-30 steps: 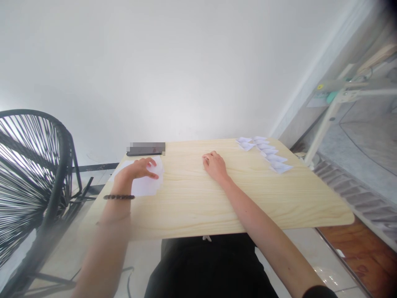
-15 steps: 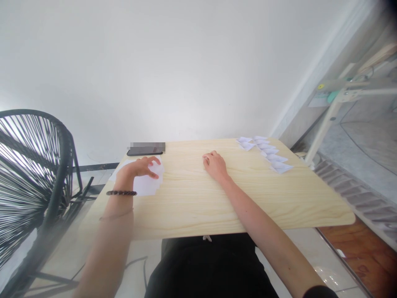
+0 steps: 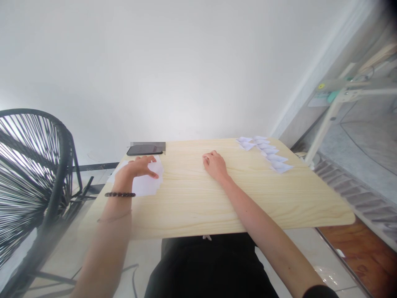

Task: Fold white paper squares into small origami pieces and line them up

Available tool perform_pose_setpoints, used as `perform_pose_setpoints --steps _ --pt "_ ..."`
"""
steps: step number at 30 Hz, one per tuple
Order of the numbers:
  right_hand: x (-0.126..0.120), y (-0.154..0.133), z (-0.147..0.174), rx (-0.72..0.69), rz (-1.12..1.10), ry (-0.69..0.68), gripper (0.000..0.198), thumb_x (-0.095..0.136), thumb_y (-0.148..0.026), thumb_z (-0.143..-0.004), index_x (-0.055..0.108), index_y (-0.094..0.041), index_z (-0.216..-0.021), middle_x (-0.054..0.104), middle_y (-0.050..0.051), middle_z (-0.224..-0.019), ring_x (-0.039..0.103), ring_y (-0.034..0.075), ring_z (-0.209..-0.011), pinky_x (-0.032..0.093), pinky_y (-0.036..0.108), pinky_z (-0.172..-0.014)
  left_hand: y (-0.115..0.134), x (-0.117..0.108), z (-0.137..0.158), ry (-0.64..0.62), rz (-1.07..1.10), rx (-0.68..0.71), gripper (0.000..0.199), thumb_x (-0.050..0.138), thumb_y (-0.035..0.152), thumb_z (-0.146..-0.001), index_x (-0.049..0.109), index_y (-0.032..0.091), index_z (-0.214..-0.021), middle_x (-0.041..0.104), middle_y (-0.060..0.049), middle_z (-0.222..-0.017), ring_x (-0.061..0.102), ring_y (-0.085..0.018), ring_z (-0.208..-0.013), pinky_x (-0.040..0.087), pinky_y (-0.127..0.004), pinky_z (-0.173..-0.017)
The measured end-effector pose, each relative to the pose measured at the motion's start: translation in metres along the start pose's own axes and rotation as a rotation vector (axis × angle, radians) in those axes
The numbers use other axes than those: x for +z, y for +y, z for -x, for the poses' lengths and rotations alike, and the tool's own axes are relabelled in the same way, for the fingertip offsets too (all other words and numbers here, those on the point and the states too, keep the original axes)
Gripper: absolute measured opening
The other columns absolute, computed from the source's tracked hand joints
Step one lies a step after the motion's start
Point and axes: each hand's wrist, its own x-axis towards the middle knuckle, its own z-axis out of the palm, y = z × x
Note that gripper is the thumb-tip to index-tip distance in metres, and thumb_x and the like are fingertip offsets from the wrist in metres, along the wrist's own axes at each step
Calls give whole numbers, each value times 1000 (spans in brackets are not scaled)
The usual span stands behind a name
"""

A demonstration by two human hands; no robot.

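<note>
My pale wood table bears everything I am working with: white sheets in a loose pile near its left edge, their right-hand edges slightly fanned, and white folded papers at the far right, set in a short row and a longer one, each close to or overlapping its neighbour. My left hand is over the pile, palm down, thumb and fingers spread apart with a clear gap between them; I cannot tell whether any fingertip touches the top sheet. My right hand rests on the bare wood near the middle, its fingers curled inward; I cannot tell whether they are fully closed or have anything under them. The two hands are well apart. A dark bracelet circles my left wrist, and that hand and wrist hide part of the sheets. Just beyond the pile lies a black phone, its far part masked by a grey blur. Past the table is a plain wall; to my left stands a dark corded chair, to my right a white frame. My black trousers show below the near edge.
</note>
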Motion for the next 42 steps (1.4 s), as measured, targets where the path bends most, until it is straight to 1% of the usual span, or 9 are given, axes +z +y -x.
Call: perform_pose_setpoints --steps 6,14,18,23,26,29,36,39,42 --pt "0 -1 0 2 3 -6 27 40 -26 -83 60 -22 -100 52 7 -97 51 17 -86 36 28 -80 3 -1 4 -38 48 13 67 62 51 -47 49 24 -107 53 -7 -114 50 -28 -99 41 -33 -77" --pt "-2 -1 0 11 4 -20 27 40 -25 -83 59 -23 -101 52 7 -98 51 17 -87 36 28 -80 7 -7 11 33 119 32 45 53 53 -60 58 26 -96 62 -1 -100 56 -24 -87 42 -28 -70" --pt "-1 -1 0 7 4 -9 27 40 -26 -83 60 -23 -100 53 7 -97 51 17 -86 36 28 -81 12 -17 13 25 181 43 46 51 58 -62 61 25 -92 63 -2 -98 56 -24 -86 42 -28 -68" --pt "-1 -2 -1 15 15 -26 27 40 -25 -82 59 -23 -101 53 7 -99 50 17 -88 36 28 -81 34 -30 16 14 266 67 45 46 62 -65 63 23 -80 65 0 -78 58 -21 -73 41 -25 -57" --pt "-1 -2 -1 15 11 -20 26 41 -25 -82 59 -23 -101 53 7 -99 51 17 -87 36 28 -81 53 -30 14 -18 363 100 42 47 59 -66 62 22 -79 64 0 -75 58 -18 -66 40 -23 -51" --pt "0 -2 0 10 -7 -5 26 41 -25 -82 60 -23 -100 53 7 -98 51 17 -87 36 28 -81 69 -24 6 -43 416 133 40 49 57 -65 61 21 -77 63 1 -70 57 -18 -63 40 -22 -49" --pt "3 10 -5 50 -201 46 27 41 -23 -80 59 -20 -100 53 5 -95 54 12 -77 40 24 -76 95 5 -14 47 486 289 43 39 56 -74 58 18 -82 61 -2 -69 55 -16 -60 36 -23 -49" --pt "-1 21 -7 85 -305 95 28 39 -22 -80 59 -17 -99 54 5 -93 53 9 -64 42 23 -73 103 22 -18 123 490 283 45 33 56 -77 56 17 -79 60 -2 -64 53 -16 -59 35 -24 -50" --pt "-5 30 -6 81 -346 142 27 40 -23 -79 59 -16 -98 56 6 -91 53 9 -62 43 23 -71 107 38 -22 225 481 255 43 31 53 -79 55 17 -79 60 -3 -63 53 -17 -60 35 -26 -52"
